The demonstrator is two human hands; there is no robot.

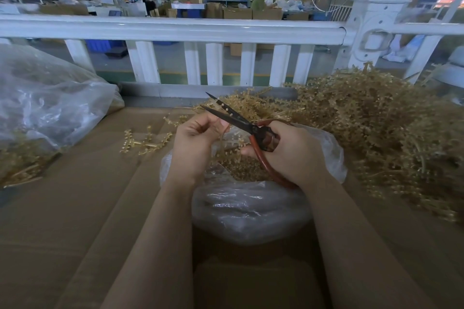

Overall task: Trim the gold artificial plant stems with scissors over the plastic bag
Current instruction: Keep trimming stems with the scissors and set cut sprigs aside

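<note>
Mid-trim: left hand [194, 138] pinched gold stem [224, 133] above plastic bag [251, 208], near centre; right hand [288, 150] gripped scissors [241, 121], blades apart. Risk: blades v. close to left fingers [204, 124]; offcuts could miss bag onto counter [75, 208].

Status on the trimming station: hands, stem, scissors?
Left hand pinches gold stem over plastic bag. Right hand grips scissors, blades open at stem. Nothing blocking the cut.
</note>
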